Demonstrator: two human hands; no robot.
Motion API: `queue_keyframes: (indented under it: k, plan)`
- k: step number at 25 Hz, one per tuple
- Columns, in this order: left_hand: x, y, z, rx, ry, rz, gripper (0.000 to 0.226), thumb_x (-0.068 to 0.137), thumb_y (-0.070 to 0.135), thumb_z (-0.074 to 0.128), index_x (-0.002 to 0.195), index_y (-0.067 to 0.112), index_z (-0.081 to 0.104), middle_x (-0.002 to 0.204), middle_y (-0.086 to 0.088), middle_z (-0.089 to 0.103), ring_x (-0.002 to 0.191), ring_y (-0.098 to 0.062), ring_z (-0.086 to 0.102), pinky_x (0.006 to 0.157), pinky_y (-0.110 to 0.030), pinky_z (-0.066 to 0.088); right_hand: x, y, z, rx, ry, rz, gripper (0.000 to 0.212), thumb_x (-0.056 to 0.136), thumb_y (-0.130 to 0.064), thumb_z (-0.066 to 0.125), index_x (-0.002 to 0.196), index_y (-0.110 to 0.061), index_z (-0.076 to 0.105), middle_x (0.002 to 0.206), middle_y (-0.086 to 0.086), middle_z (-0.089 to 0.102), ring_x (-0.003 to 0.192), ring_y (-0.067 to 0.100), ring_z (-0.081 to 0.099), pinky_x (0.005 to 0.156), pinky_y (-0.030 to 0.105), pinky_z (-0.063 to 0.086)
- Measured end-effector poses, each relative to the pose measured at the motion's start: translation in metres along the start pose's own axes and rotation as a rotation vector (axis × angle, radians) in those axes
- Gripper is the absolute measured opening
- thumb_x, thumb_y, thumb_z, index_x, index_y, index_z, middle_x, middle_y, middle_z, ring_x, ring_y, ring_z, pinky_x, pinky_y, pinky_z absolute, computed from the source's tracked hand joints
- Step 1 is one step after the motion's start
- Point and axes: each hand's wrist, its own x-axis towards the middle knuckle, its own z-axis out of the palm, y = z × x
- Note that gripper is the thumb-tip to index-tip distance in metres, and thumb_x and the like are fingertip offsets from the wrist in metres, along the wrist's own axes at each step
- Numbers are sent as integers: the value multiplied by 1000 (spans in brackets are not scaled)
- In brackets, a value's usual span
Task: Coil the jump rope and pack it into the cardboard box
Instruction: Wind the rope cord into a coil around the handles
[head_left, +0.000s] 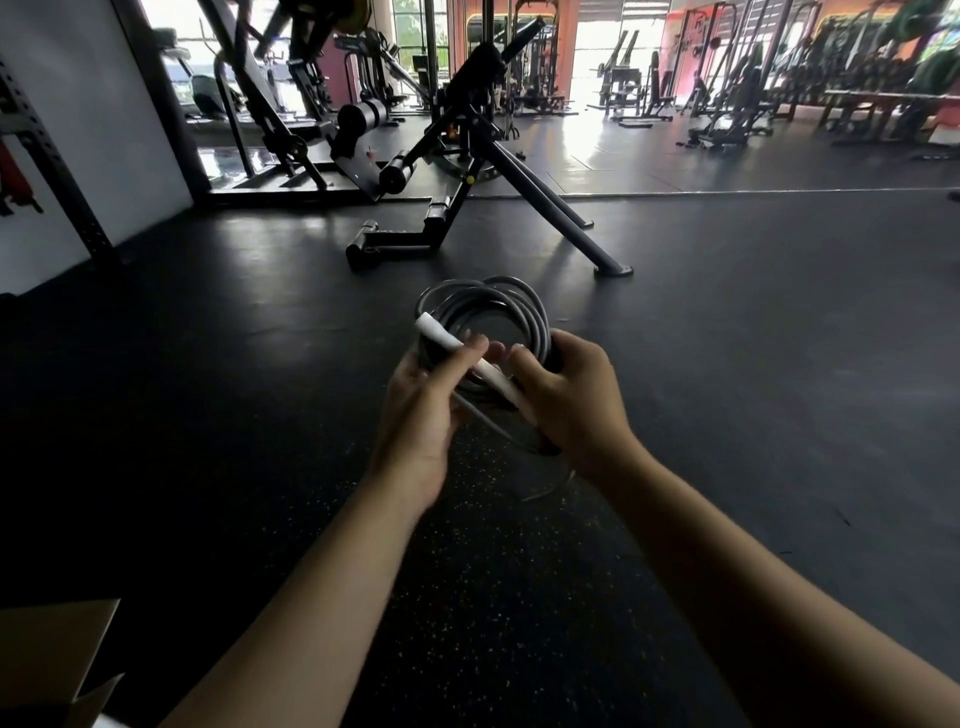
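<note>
A grey jump rope (488, 306) is wound into several round loops and held in the air over the black floor. A white handle (441, 335) lies slantwise across the coil. My left hand (421, 415) grips this handle and the coil's near left side. My right hand (569, 402) clasps the coil's right side and a dark handle end. One loose loop of rope (550, 486) hangs below my hands. The cardboard box (57, 654) shows only a corner and a flap at the bottom left, well away from the rope.
A black angled gym bench frame (467, 171) stands on the floor just beyond my hands, with its legs spread toward me. A white wall with a black rack upright (62, 171) is on the left. Several weight machines (779, 78) line the far room.
</note>
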Motion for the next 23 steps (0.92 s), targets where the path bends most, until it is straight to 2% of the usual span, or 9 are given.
queue_keyframes:
  k: [2, 4, 7, 9, 11, 13, 16, 19, 23]
  plan:
    - [7, 22, -19, 64, -107, 28, 63, 78, 16, 82, 135, 3, 59, 112, -9, 77, 103, -25, 74, 93, -43, 56, 7, -2, -15, -123, -94, -61, 24, 91, -30, 67, 75, -12, 70, 58, 0, 62, 47, 4, 48, 49, 26, 43]
    - [7, 51, -34, 439, -234, 131, 72, 72, 25, 90, 136, 21, 58, 114, 2, 76, 100, -9, 73, 93, -34, 56, 11, -5, -28, -288, -229, -137, 22, 92, -29, 68, 79, -12, 70, 61, 7, 61, 47, 4, 44, 48, 27, 42]
    - [-3, 78, -31, 1140, -441, 207, 84, 53, 54, 91, 130, 45, 57, 113, 19, 70, 99, 10, 66, 88, -12, 49, 12, -13, -37, -487, -421, -255, 14, 87, -30, 73, 81, -18, 71, 63, 0, 61, 56, 6, 50, 58, 31, 46]
    - [-10, 75, -18, 1292, -539, 203, 85, 51, 53, 96, 125, 52, 54, 108, 23, 71, 94, 13, 66, 81, -7, 49, 9, -20, -38, -526, -499, -262, 10, 82, -32, 78, 80, -24, 72, 65, -4, 63, 58, 3, 54, 60, 26, 46]
    - [-13, 61, -13, 1280, -609, 146, 89, 51, 49, 98, 126, 53, 49, 113, 21, 72, 102, 7, 68, 92, -21, 54, 6, -25, -39, -586, -536, -254, 10, 80, -33, 80, 82, -25, 75, 66, -8, 63, 57, -1, 56, 55, 14, 41]
    - [-10, 48, -16, 1219, -637, 85, 91, 53, 48, 97, 130, 52, 49, 120, 21, 72, 112, 1, 66, 103, -35, 52, 5, -25, -40, -619, -556, -250, 13, 78, -37, 80, 73, -33, 69, 63, -10, 61, 54, -3, 56, 52, 13, 41]
    - [-7, 44, -19, 1182, -629, 82, 78, 59, 44, 94, 126, 51, 54, 114, 19, 74, 107, -2, 70, 101, -42, 54, 5, -24, -41, -566, -573, -247, 17, 73, -51, 79, 72, -37, 71, 64, -5, 67, 53, -2, 56, 54, 17, 41]
    - [-6, 41, -22, 1053, -615, 101, 69, 68, 33, 92, 126, 46, 58, 111, 10, 77, 103, -6, 73, 98, -40, 58, 7, -30, -49, -427, -636, -153, 33, 74, -66, 78, 74, -34, 76, 63, 1, 69, 48, 3, 55, 49, 22, 45]
    - [-4, 38, -26, 818, -562, 106, 51, 81, 15, 86, 127, 29, 69, 115, 2, 78, 106, -6, 73, 90, -23, 57, 12, -32, -67, -286, -565, -15, 73, 78, -81, 52, 79, -13, 80, 60, 5, 71, 38, 16, 57, 42, 26, 46]
